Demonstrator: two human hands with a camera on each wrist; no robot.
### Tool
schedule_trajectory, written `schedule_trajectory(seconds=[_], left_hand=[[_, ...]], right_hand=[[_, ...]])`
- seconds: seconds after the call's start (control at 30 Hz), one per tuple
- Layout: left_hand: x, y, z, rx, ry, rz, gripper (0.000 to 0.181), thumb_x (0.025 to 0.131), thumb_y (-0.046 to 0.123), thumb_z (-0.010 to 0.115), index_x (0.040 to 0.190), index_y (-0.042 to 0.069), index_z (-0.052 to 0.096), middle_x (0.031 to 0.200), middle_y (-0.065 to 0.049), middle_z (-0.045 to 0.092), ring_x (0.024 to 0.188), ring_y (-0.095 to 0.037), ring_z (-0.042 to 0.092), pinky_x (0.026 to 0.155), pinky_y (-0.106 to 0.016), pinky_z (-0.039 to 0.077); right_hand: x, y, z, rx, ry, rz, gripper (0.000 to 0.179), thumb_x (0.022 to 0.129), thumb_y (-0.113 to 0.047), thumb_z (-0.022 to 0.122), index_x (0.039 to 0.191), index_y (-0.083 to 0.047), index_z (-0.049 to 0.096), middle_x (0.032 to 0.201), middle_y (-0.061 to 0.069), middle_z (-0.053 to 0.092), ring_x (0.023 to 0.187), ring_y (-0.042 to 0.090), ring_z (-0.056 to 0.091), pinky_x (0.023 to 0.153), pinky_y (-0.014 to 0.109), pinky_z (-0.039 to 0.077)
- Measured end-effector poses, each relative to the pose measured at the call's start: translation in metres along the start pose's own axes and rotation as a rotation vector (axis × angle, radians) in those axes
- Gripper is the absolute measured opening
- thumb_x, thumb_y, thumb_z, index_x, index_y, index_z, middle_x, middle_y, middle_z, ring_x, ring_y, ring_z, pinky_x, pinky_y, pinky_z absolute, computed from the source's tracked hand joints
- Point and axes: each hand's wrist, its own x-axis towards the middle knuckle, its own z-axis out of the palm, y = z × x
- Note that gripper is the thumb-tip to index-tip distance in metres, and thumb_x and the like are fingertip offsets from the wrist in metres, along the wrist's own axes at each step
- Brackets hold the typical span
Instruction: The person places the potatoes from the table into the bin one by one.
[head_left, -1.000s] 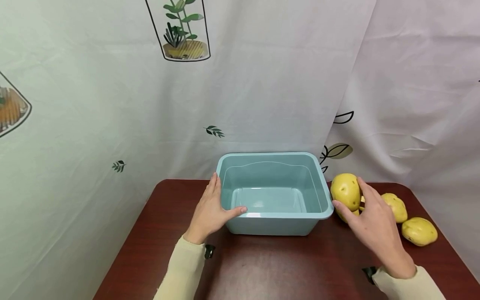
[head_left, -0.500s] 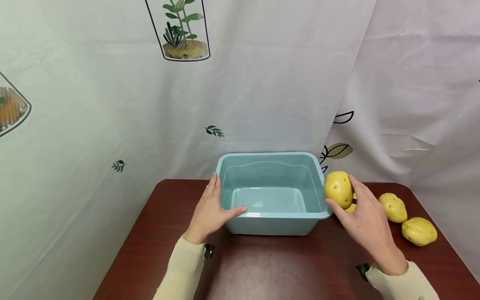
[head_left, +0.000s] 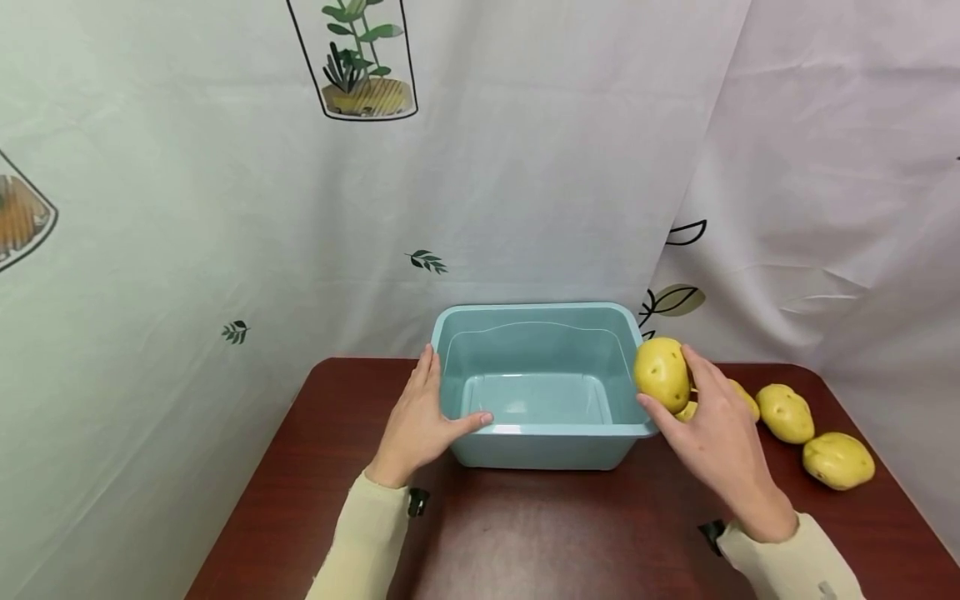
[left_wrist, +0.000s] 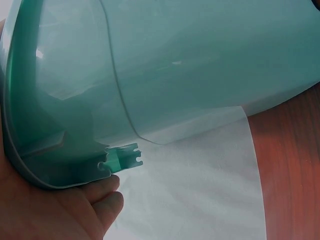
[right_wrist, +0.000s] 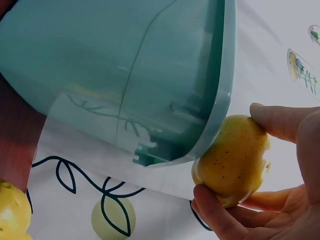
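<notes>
My right hand [head_left: 716, 429] holds a yellow, dark-specked potato [head_left: 662, 373] between thumb and fingertips at the right rim of a light blue plastic basin [head_left: 543, 450]. In the right wrist view, that potato [right_wrist: 232, 160] is level with the rim and overlaps its outer edge; whether they touch, I cannot tell. My left hand [head_left: 420, 421] rests against the basin's left front corner. Its fingers lie straight along the outer left side and its thumb lies over the front rim. In the left wrist view, fingertips [left_wrist: 107, 200] show just below the rim.
More potatoes lie on the dark red-brown table [head_left: 525, 533] right of the basin, one near the back [head_left: 785, 412] and one near the right edge [head_left: 838, 461]. Others are partly hidden behind my right hand. A white printed cloth [head_left: 540, 167] hangs behind.
My right hand has carried the potato leftward and slightly up, from beside the basin to over its right rim. The left hand and basin have stayed put.
</notes>
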Motion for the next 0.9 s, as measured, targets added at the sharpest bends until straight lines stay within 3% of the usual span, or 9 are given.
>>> schedule_trajectory(seconds=[0.43,0.63,0.9], left_hand=[[-0.001,0.001,0.001,-0.019,0.011,-0.002,0.124,0.076,0.068,0.075,0.159,0.000,0.014,0.169,-0.010,0.003,0.153,-0.037,0.013,0.120,-0.052,0.019],[0.000,0.001,0.000,-0.002,0.005,0.004,0.127,0.075,0.078,0.069,0.159,-0.001,0.014,0.168,-0.011,0.004,0.152,-0.038,0.014,0.120,-0.052,0.020],[0.000,0.001,0.000,0.002,0.004,-0.002,0.126,0.075,0.075,0.071,0.159,0.000,0.013,0.169,-0.010,0.003,0.153,-0.036,0.013,0.120,-0.051,0.019]], right_hand=[[0.003,-0.009,0.008,0.014,-0.065,0.023,0.085,0.082,-0.027,0.084,0.149,0.004,0.042,0.139,0.029,0.052,0.121,0.047,0.051,0.094,0.066,0.042],[0.004,-0.011,0.012,0.023,-0.077,0.010,0.085,0.082,-0.027,0.084,0.149,0.005,0.041,0.139,0.029,0.051,0.121,0.047,0.051,0.094,0.066,0.042],[0.006,-0.014,0.019,0.024,-0.122,0.028,0.084,0.083,-0.027,0.083,0.149,0.004,0.041,0.141,0.028,0.050,0.124,0.046,0.050,0.096,0.066,0.043]])
